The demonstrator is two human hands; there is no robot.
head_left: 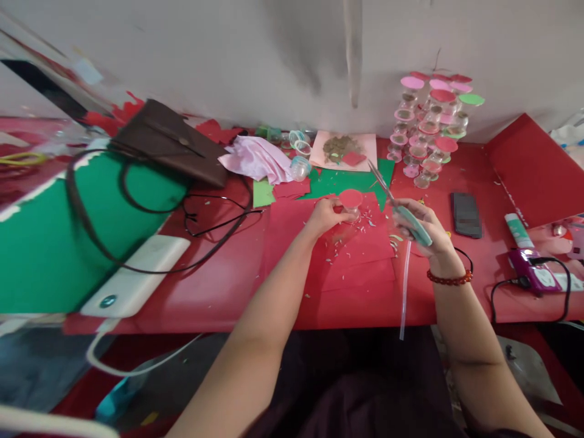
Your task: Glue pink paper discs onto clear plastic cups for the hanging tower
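Observation:
My left hand (pixel 326 216) has its fingers closed around the side of a small clear plastic cup (pixel 351 214), which is topped by a round red paper disc (pixel 351 199). Under it lie red paper sheets (pixel 296 243) strewn with tiny pale and green scraps. To the right, my right hand (pixel 431 230) grips a pair of scissors with green handles (pixel 414 226), blades pointing up and away from me. Just below that hand, a clear plastic strip or tube (pixel 405 292) hangs over the table's front edge.
Stacked clear cups with pink, red and green discs (pixel 429 131) stand at the back right. A phone (pixel 466 214), glue stick (pixel 519 230) and purple device (pixel 533 271) lie rightward. A brown bag (pixel 171 143), glasses (pixel 214 213) and white power bank (pixel 137 277) are leftward.

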